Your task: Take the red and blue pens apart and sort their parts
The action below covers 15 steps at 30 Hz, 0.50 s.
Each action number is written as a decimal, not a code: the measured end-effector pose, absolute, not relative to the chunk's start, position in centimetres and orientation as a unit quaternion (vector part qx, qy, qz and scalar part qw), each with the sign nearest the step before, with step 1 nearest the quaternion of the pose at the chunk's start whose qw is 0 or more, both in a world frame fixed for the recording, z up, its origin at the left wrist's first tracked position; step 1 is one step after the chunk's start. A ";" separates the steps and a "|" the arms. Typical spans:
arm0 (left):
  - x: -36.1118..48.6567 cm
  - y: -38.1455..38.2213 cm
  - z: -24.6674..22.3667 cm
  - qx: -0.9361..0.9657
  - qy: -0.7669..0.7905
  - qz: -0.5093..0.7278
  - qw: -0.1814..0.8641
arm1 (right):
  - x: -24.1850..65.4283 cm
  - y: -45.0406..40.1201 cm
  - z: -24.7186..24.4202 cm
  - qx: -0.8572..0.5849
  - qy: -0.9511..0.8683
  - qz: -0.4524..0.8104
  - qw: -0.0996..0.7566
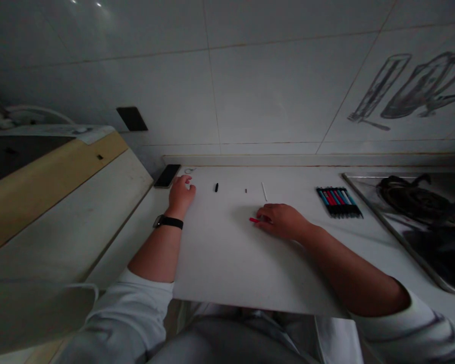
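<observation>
My left hand (182, 193) rests near the back left of the white counter, fingers apart and holding nothing, beside a black phone (167, 176) and a small clear ring-like item (189, 171). In my right hand (282, 220), the fingers are closed on a red pen part (254, 220), low over the counter. Behind it lie a thin white stick (264, 191) and a tiny dark piece (246, 191). A short black piece (217, 187) sits between the two hands. To the right, several red, blue and white pens (337, 197) lie side by side in a row.
A gas stove (420, 207) with a metal rim is at the right. A pale cabinet-like box (98, 222) with a yellowish edge stands at the left. Behind the counter (220, 258) rises a tiled wall with a dark socket plate (132, 119).
</observation>
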<state>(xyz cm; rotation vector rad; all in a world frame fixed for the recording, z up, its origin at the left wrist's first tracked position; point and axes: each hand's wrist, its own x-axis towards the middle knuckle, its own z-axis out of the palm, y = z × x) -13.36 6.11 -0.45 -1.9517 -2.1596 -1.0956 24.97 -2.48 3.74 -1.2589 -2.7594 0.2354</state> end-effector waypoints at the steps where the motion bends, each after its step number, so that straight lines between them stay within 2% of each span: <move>1: -13.4 6.2 -0.8 -0.626 -0.701 -0.341 0.011 | 24.9 -2.5 3.7 -0.414 -0.905 0.077 0.061; 15: -13.4 6.9 -1.9 -0.634 -0.716 -0.291 -0.006 | 25.4 -1.3 2.5 -0.459 -0.867 0.079 0.175</move>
